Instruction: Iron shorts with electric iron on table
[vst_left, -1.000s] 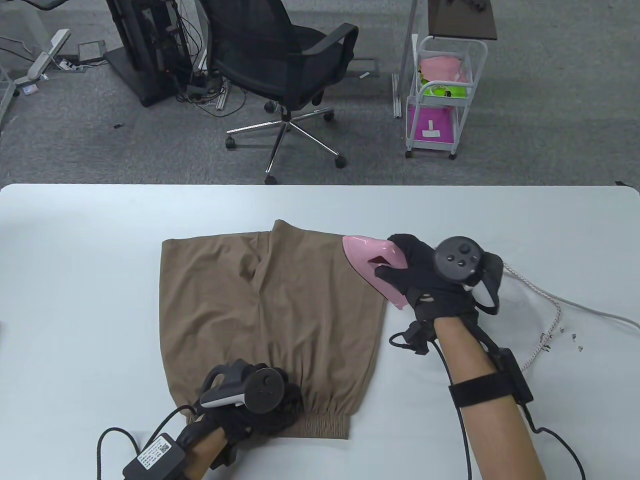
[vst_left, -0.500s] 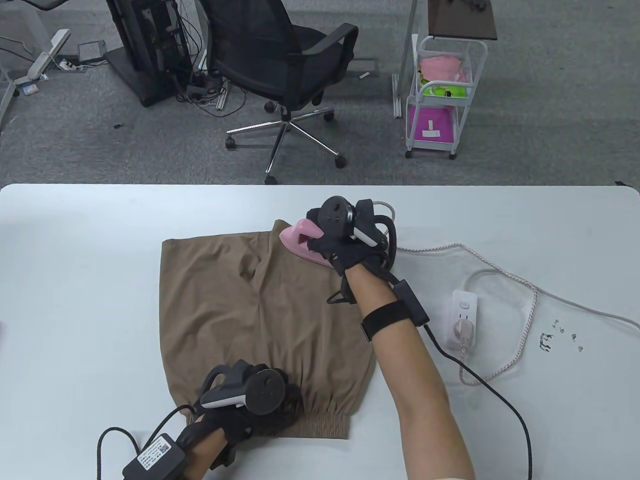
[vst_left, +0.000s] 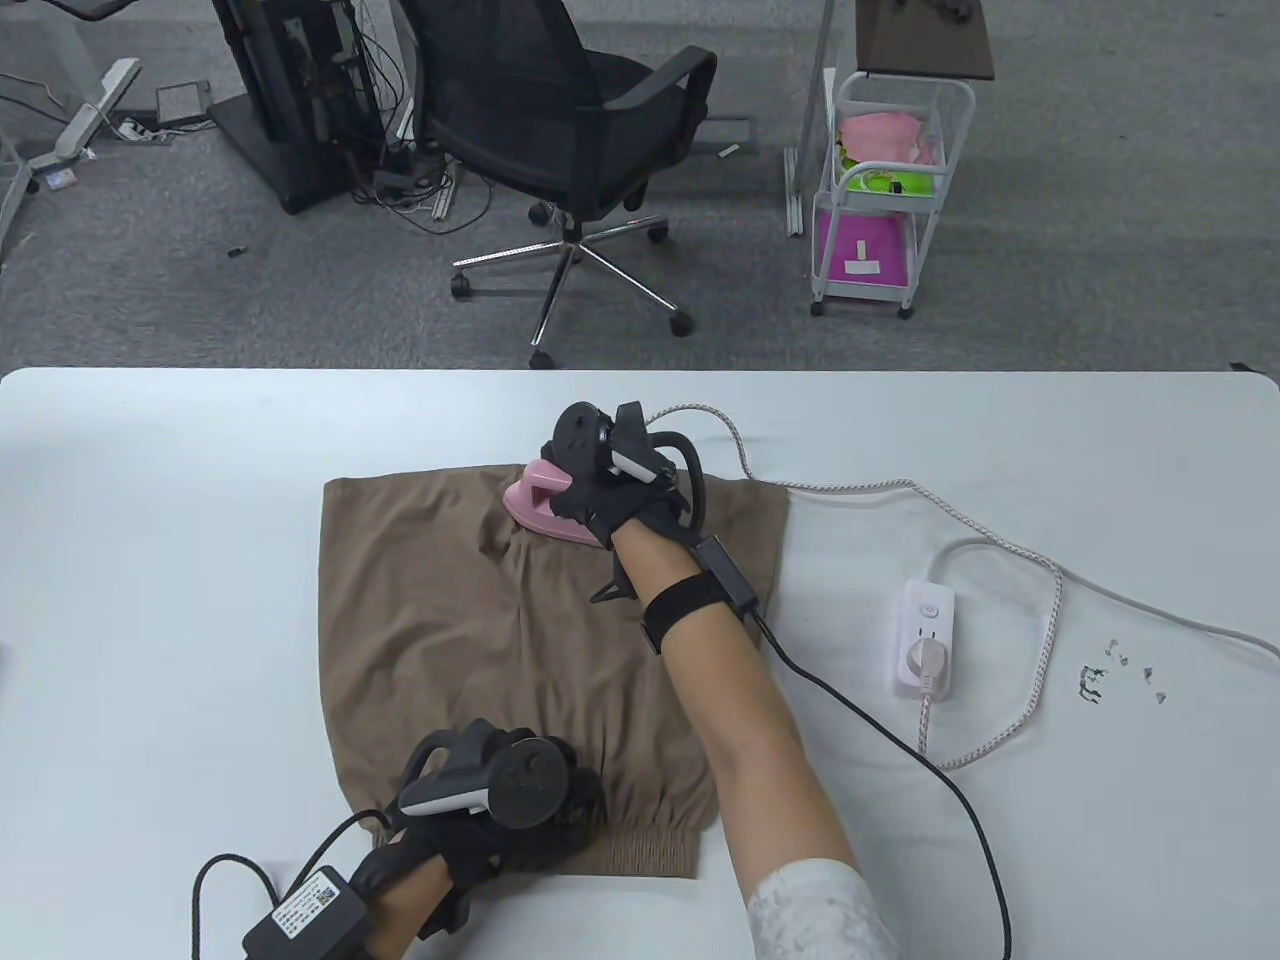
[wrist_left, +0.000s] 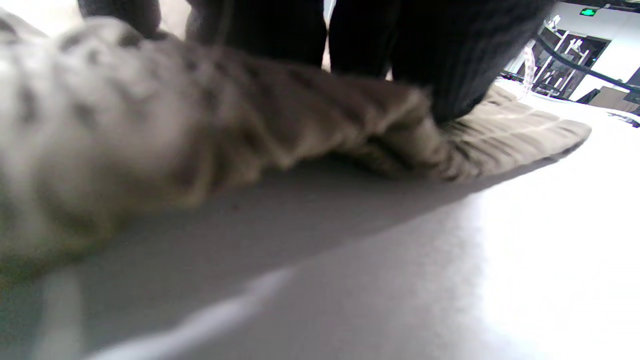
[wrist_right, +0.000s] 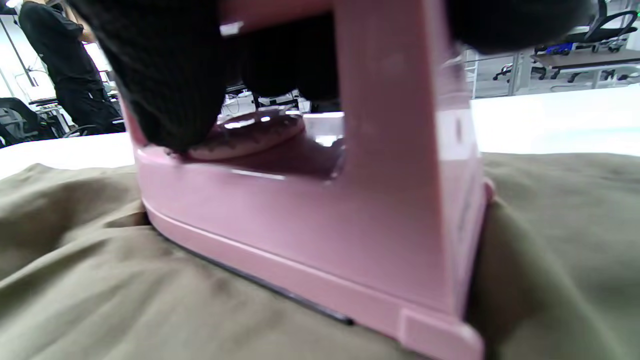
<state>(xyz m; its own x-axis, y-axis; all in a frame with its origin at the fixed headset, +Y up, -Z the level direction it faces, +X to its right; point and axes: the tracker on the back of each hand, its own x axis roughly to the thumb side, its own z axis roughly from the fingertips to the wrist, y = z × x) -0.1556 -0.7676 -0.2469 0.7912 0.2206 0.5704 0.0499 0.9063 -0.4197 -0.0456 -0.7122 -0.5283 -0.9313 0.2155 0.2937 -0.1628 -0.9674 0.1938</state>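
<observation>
Your right hand (vst_left: 610, 500) grips the handle of the small pink plastic electric iron (vst_left: 540, 508), fingers wrapped around it; the right wrist view shows the dark glove closed over the handle, with the iron's (wrist_right: 320, 210) soleplate flat on the cloth. The iron sits on the far middle part of the brown fabric shorts (vst_left: 480, 640), which lie spread on the white table (vst_left: 150, 560). Most of the iron is hidden under your glove and tracker. Your left hand (vst_left: 500, 800) presses on the shorts near the gathered waistband at the near edge; the tracker covers the fingers from above, and in the left wrist view the blurred fingertips (wrist_left: 450, 75) come down onto bunched cloth (wrist_left: 250, 115), so you cannot tell whether they pinch it. The iron's braided white cord (vst_left: 1040, 640) runs to a white power strip (vst_left: 925, 640) on the right.
</observation>
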